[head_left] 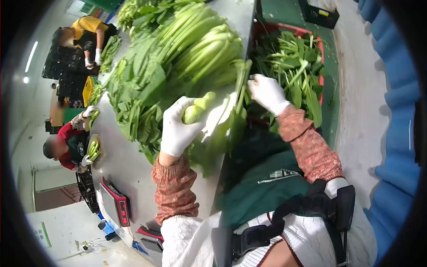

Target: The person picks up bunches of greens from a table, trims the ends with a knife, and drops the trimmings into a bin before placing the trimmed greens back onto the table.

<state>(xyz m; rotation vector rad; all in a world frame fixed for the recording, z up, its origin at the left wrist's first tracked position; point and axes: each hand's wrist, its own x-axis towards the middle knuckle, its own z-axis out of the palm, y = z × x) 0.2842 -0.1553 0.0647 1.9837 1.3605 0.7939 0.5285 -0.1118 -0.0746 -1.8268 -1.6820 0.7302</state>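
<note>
In head view, find greens (192, 115) gripped in the left hand (177, 131), above the table (119, 153), beside the pile (149, 82). Hold them snugly without crushing (tender stuff, by the look). Find right hand (269, 94) near the crate (321, 53), with fingers curled; cannot tell whether gripping anything

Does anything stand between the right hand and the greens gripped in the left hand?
Yes: blurred leafy stalks cross the gap between the right hand and the gripped greens in the left hand, close to the right fingertips. Whether the right hand holds them is unclear.
</note>
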